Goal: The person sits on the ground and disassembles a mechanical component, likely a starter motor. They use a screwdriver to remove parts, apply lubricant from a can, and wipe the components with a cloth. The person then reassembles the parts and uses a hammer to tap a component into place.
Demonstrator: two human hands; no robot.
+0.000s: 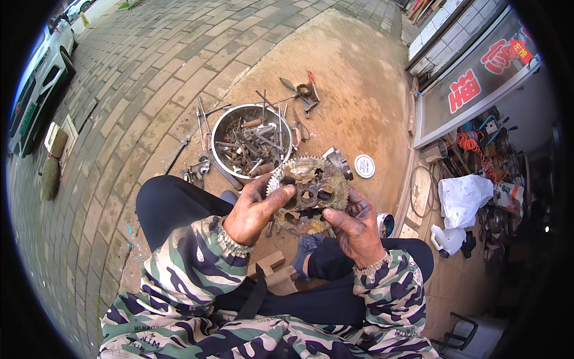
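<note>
Holding a greasy metal gear part [309, 186] raised in front of the bent legs [179, 206], gripped from both sides: left hand [254, 210] around the toothed left edge, thumb on top; right hand [359, 230] at the lower right, thumb against the near face. Just beyond, on the ground, a round metal bowl [214, 143] full of tools [254, 143]; to the right, a white lid [364, 167]; farther right, a white bag [465, 199].

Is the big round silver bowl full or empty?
Full-looking: the bowl has metal tools heaped across it, hiding its bottom, some poking past its rim. Their depth I can't tell.
</note>
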